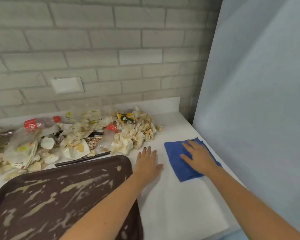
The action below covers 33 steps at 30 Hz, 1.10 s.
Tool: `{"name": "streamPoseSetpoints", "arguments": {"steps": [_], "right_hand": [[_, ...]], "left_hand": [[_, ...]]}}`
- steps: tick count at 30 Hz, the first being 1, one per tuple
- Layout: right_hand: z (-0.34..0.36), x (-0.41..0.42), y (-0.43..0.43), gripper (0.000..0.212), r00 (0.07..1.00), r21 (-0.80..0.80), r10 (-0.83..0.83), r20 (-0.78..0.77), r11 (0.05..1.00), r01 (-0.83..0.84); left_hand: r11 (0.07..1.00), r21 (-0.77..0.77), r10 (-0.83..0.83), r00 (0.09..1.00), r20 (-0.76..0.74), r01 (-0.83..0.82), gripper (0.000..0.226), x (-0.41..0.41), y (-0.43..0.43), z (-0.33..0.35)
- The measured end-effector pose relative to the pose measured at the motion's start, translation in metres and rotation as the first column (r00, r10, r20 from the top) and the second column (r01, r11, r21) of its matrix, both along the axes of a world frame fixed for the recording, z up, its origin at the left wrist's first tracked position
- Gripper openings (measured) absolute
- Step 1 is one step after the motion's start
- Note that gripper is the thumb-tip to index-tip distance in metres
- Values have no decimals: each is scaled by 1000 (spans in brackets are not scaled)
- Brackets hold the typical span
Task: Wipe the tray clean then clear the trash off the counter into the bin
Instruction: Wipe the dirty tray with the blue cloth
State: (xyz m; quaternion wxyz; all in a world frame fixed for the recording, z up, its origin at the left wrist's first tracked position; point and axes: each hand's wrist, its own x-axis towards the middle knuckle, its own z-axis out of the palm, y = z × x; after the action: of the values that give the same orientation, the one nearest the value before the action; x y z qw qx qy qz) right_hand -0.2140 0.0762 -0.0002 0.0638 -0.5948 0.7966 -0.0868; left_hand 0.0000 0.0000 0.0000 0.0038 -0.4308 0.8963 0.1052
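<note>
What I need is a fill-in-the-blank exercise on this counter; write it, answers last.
The right hand lies flat on the ____ cloth.
The ____ hand, fingers straight, is between the tray and the cloth.
Both bottles in the trash carry ____ labels.
Missing words: blue; left; red.

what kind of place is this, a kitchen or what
Likely a cafe or canteen counter: a smeared serving tray, a heap of used napkins and cola bottles, a brick wall behind.
</note>
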Motion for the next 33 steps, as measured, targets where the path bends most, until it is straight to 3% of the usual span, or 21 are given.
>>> {"name": "streamPoseSetpoints", "arguments": {"steps": [3, 8, 10, 12, 14, 15, 17, 21, 23, 25, 27, 30, 32, 33], "right_hand": [[-18, -18, 4, 82, 997, 102, 28, -67, 995, -22], [-39, -27, 16, 98, 997, 101, 55, 52, 993, -60], [-39, -33, 18, 68, 985, 1, 42, 170, 999, -42], [-40, -42, 19, 41, 978, -218, -17, 208, 974, 63], [-39, -52, 17, 32, 970, -337, -187, 156, 913, 230], [-37, -56, 16, 32, 949, -323, -285, 136, 893, 314], [-36, -60, 13, 36, 904, -221, -415, 102, 877, 427], [-32, -59, 5, 39, 877, -70, -459, 143, 879, 472], [-31, -58, 2, 31, 879, -6, -445, 174, 892, 453], [-31, -58, 0, 26, 858, 20, -443, 261, 891, 454], [-32, -53, 1, 28, 854, 26, -434, 287, 895, 446], [-30, -35, 2, 33, 898, -118, -373, 234, 906, 407], [-23, -15, 0, 32, 855, -203, -281, 435, 895, 398], [-14, -3, -2, 33, 778, -186, -233, 583, 894, 407]], "left_hand": [[997, 55, 48, 998, 43, -51, 64, -13, 5, -18], [993, 74, 92, 995, 43, -95, 59, -22, 3, -25], [995, 44, 94, 995, 11, -95, 49, -25, -1, -24], [993, -20, 116, 992, -55, -118, 37, -31, -3, -22], [979, 39, 202, 968, -149, -198, 34, -44, -1, -18], [960, 127, 274, 937, -217, -251, 33, -52, -1, -17], [892, 333, 407, 862, -301, -305, 32, -71, 3, -13], [771, 561, 544, 770, -333, -302, 33, -98, 12, -5], [622, 747, 680, 635, -367, -235, 26, -103, 12, 1], [410, 911, 827, 437, -353, -39, 12, -102, 11, 14], [322, 941, 882, 330, -337, 101, 23, -101, 7, 21], [430, 900, 833, 354, -426, 71, 7, -96, 4, 30], [496, 864, 777, 401, -485, 84, 15, -92, 3, 40], [558, 826, 723, 438, -534, 86, 16, -88, 6, 48]]}}
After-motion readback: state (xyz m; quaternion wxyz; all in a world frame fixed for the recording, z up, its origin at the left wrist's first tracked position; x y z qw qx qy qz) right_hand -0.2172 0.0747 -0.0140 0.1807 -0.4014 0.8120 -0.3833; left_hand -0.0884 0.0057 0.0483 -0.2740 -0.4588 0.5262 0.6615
